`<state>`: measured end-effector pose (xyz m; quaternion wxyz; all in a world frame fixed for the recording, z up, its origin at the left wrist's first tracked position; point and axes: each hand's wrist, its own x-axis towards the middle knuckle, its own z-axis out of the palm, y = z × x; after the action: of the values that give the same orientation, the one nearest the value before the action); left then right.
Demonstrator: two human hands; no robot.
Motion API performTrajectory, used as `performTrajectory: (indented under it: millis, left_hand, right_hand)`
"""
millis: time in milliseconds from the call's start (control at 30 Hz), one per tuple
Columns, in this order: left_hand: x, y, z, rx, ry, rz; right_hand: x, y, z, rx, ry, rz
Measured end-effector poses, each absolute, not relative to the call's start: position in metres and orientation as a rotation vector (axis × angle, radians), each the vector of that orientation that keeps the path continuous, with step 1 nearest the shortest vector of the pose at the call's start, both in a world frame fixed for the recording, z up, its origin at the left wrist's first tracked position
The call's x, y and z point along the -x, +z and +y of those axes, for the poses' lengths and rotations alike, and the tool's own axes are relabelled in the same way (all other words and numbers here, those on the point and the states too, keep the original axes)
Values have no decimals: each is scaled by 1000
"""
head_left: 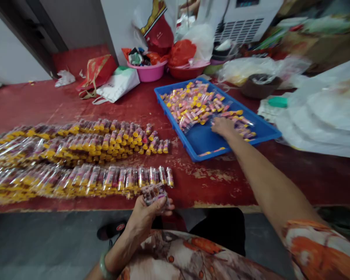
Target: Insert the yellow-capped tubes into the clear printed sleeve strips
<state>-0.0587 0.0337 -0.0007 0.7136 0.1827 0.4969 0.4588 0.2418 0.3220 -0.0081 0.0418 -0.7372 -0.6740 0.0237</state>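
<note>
My left hand [151, 210] is closed around a small bundle of printed clear plastic wrappers [154, 193], just in front of the table edge. My right hand [223, 126] reaches into a blue tray [196, 142], its fingers curled down by the pile. What those fingers hold is hidden. Small pink tubes with yellow ends [192, 103] are heaped in the tray's far part, and a few lie along its near side. Left of my left hand, wrapped tubes with yellow ends [84, 179] are stacked in a long row, with more rows [76, 144] behind it.
The red table [146, 111] carries a pink basin [150, 73] of packets and a red basin [186, 72] of bags at the back. Paper bags [116, 83] lie left of these. White plastic sacks [323, 112] crowd the tray's right side, near a brown bowl [259, 87].
</note>
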Motion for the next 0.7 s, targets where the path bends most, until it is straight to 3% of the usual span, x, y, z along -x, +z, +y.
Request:
performTrajectory:
  millis: [233,333,533,700]
  left_hand:
    - [53,-4,43,-361,1130,1183]
    - [46,-9,44,-413,1099,1210]
    - [19,-12,43,-668,881,1182]
    - [7,-9,38,-722,753,1124]
  right_hand:
    - [-242,8,251,1877,315,-1576]
    - [-218,1,161,1397,961,-1338]
    - [-154,-11,62,1281,1620,-1294]
    - [-166,-2,59,1322,1568,-1353]
